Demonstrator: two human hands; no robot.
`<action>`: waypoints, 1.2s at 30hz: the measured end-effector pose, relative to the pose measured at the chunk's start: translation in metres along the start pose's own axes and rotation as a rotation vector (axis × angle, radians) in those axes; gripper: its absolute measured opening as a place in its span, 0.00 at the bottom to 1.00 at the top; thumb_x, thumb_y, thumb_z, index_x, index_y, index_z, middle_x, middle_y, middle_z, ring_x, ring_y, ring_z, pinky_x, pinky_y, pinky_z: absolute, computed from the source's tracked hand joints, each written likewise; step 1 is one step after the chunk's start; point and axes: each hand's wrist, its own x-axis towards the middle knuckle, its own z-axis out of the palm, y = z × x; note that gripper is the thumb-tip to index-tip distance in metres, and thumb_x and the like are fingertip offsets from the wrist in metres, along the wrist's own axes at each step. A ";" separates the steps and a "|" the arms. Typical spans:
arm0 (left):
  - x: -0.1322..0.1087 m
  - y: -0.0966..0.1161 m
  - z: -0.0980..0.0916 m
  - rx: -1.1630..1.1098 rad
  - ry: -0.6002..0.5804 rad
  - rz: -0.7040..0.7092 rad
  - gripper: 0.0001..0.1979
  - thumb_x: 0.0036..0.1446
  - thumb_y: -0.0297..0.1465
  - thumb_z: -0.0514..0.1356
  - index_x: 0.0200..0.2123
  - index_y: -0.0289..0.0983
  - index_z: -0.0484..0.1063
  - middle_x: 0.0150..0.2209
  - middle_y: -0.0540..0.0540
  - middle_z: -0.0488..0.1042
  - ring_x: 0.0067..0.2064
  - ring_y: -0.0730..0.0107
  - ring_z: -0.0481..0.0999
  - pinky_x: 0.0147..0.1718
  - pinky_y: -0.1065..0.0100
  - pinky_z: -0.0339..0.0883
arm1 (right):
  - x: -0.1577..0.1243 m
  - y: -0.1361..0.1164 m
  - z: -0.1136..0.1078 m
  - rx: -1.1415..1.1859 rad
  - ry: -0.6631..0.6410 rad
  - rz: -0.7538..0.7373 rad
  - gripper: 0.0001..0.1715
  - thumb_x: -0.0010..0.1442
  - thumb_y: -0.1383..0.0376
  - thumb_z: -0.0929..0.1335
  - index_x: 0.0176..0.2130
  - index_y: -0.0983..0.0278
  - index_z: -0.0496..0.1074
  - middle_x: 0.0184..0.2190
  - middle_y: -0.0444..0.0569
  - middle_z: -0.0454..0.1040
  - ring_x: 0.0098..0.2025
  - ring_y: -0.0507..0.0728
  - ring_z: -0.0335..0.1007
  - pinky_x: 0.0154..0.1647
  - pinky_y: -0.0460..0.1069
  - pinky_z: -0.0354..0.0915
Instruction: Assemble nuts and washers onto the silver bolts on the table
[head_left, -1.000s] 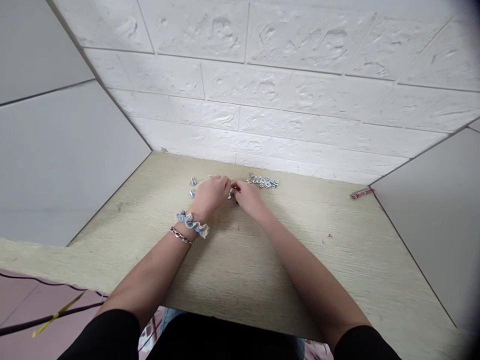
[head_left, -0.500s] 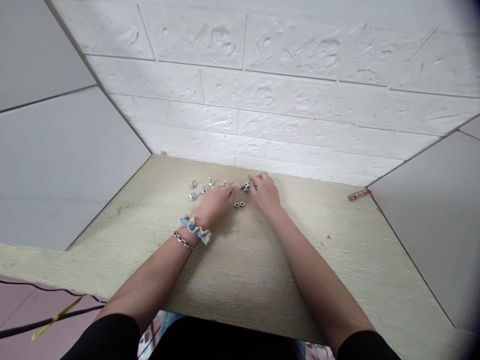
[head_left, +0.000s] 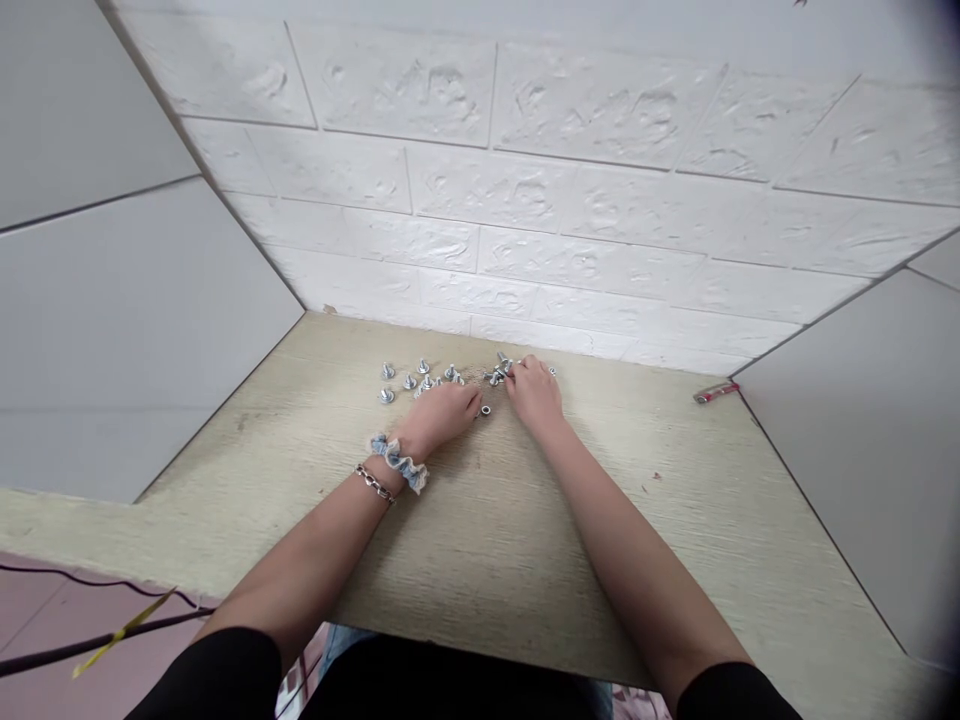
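Observation:
Small silver bolts (head_left: 409,381) stand in a loose group on the pale wooden table (head_left: 480,520), to the left of my hands. My left hand (head_left: 442,410), with a blue scrunchie and a chain bracelet at the wrist, rests on the table with its fingers curled close to a small nut (head_left: 486,410). My right hand (head_left: 534,392) lies further back over a pile of silver nuts and bolts (head_left: 501,370), its fingers bent on the pieces. What the fingers of either hand hold is too small to make out.
A white brick-pattern wall (head_left: 570,200) closes the back of the table, with grey panels left (head_left: 112,330) and right (head_left: 862,430). A small red object (head_left: 715,392) lies at the back right corner. Dark cables (head_left: 90,640) run below the table's left edge.
My right hand moved from beside my left hand back to the pile of hardware. My left hand drew back, uncovering more standing bolts. Two nuts showed between my hands half a second ago; one shows now.

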 end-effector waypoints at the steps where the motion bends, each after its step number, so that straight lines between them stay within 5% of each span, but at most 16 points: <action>1: 0.000 0.000 0.000 -0.002 -0.007 -0.001 0.21 0.63 0.35 0.42 0.31 0.37 0.72 0.32 0.42 0.76 0.35 0.59 0.75 0.32 0.64 0.64 | 0.000 0.000 0.001 0.010 0.014 -0.001 0.11 0.61 0.66 0.62 0.39 0.66 0.73 0.42 0.55 0.69 0.44 0.59 0.64 0.43 0.52 0.59; 6: 0.002 -0.001 0.007 -0.089 0.021 -0.001 0.18 0.63 0.36 0.44 0.36 0.38 0.72 0.33 0.43 0.76 0.36 0.60 0.75 0.33 0.64 0.64 | 0.001 0.000 0.003 0.131 0.189 0.031 0.09 0.59 0.67 0.63 0.37 0.66 0.72 0.40 0.54 0.69 0.42 0.60 0.64 0.43 0.52 0.60; 10: 0.005 -0.004 0.014 -0.286 0.205 -0.033 0.20 0.62 0.36 0.50 0.56 0.38 0.62 0.35 0.45 0.76 0.35 0.64 0.75 0.33 0.67 0.64 | -0.002 -0.003 -0.001 0.356 0.393 -0.080 0.07 0.59 0.67 0.63 0.36 0.65 0.70 0.38 0.52 0.68 0.42 0.58 0.64 0.45 0.52 0.61; 13: 0.007 -0.007 0.015 -0.387 0.343 -0.026 0.26 0.60 0.36 0.54 0.60 0.38 0.56 0.37 0.45 0.75 0.33 0.68 0.74 0.34 0.68 0.64 | -0.007 -0.012 -0.004 0.522 0.472 -0.224 0.08 0.61 0.65 0.61 0.35 0.63 0.67 0.36 0.51 0.68 0.41 0.57 0.65 0.44 0.52 0.62; 20: 0.007 -0.016 0.007 -0.497 0.464 0.152 0.12 0.61 0.33 0.52 0.42 0.37 0.73 0.33 0.46 0.74 0.34 0.71 0.72 0.36 0.70 0.65 | -0.020 -0.039 -0.010 0.761 0.484 -0.299 0.10 0.64 0.62 0.59 0.37 0.62 0.66 0.36 0.50 0.68 0.40 0.55 0.65 0.43 0.51 0.65; 25: 0.007 -0.019 0.002 -0.658 0.491 0.067 0.10 0.58 0.35 0.55 0.37 0.37 0.71 0.30 0.49 0.73 0.29 0.74 0.71 0.28 0.73 0.64 | -0.023 -0.045 -0.009 0.873 0.526 -0.205 0.11 0.64 0.60 0.59 0.38 0.62 0.67 0.34 0.49 0.69 0.38 0.54 0.65 0.39 0.50 0.65; 32: 0.008 -0.023 -0.003 -0.851 0.698 -0.147 0.09 0.59 0.37 0.52 0.36 0.38 0.65 0.30 0.51 0.72 0.21 0.79 0.67 0.22 0.74 0.59 | -0.030 -0.051 -0.003 0.318 0.076 -0.264 0.14 0.62 0.61 0.62 0.39 0.62 0.75 0.39 0.51 0.70 0.46 0.59 0.63 0.52 0.57 0.53; 36: 0.009 -0.026 -0.001 -0.771 0.696 -0.133 0.08 0.59 0.36 0.52 0.36 0.38 0.66 0.29 0.52 0.72 0.22 0.78 0.67 0.24 0.73 0.60 | -0.032 -0.054 -0.004 0.182 -0.029 -0.291 0.15 0.62 0.60 0.61 0.38 0.61 0.76 0.41 0.52 0.70 0.48 0.60 0.61 0.57 0.61 0.44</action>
